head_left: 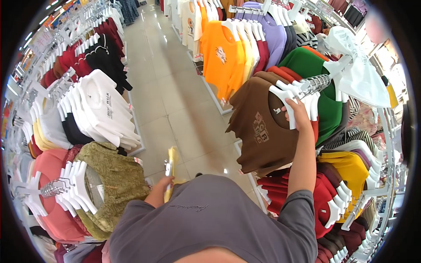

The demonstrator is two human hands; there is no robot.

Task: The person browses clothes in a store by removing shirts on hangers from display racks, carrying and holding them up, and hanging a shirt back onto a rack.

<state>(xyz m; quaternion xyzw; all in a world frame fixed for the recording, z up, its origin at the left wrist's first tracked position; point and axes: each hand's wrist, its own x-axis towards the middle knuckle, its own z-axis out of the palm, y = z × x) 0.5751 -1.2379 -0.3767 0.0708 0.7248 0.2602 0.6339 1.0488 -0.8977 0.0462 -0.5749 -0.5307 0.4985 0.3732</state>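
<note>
As the outstretched right hand [299,115] grips a smooth white hanger [280,94] inside a draped brown shirt [258,131] at the rail [322,81]'s outer end, the lowered left hand [162,186] clasps a slim yellow item [172,158].

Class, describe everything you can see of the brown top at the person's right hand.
The brown top looks like soft fabric, with a rounded neckline, a small pale label inside the neck and a block of pale lettering on the chest, not clear enough to read fully. It hangs on a white hanger, its printed front turned towards the camera and one edge wavy. The right hand grips the hanger; whether it also touches the fabric is hard to tell.
</note>
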